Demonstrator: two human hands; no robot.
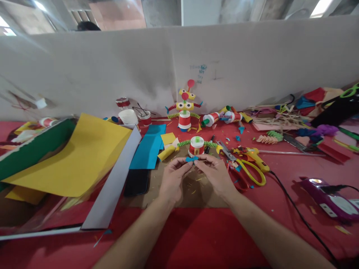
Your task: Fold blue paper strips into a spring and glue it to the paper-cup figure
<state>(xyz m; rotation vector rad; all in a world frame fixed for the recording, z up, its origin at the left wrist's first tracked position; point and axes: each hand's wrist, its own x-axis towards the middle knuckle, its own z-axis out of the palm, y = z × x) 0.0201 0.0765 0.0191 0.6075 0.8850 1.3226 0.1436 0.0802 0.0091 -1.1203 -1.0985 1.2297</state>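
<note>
A small blue paper piece (192, 159) is pinched between the fingertips of my left hand (174, 175) and my right hand (214, 173), above a brown cardboard sheet (196, 194). Just behind it stands a red and white paper cup figure (196, 146) with green folded-paper arms ending in yellow tips. A yellow paper roll (166, 153) lies left of the figure. Close to my right hand are yellow-handled scissors (252, 172), red-handled scissors (238, 181) and a yellow glue gun (257, 158). A dark phone (136, 182) rests left of my left hand.
Finished-looking cup figures (184, 121) stand at the back by a white partition (112, 67). Blue paper (148, 147) and a box topped with yellow paper (78, 160) are on the left. A purple power strip (332, 201), cables and paper scraps occupy the right.
</note>
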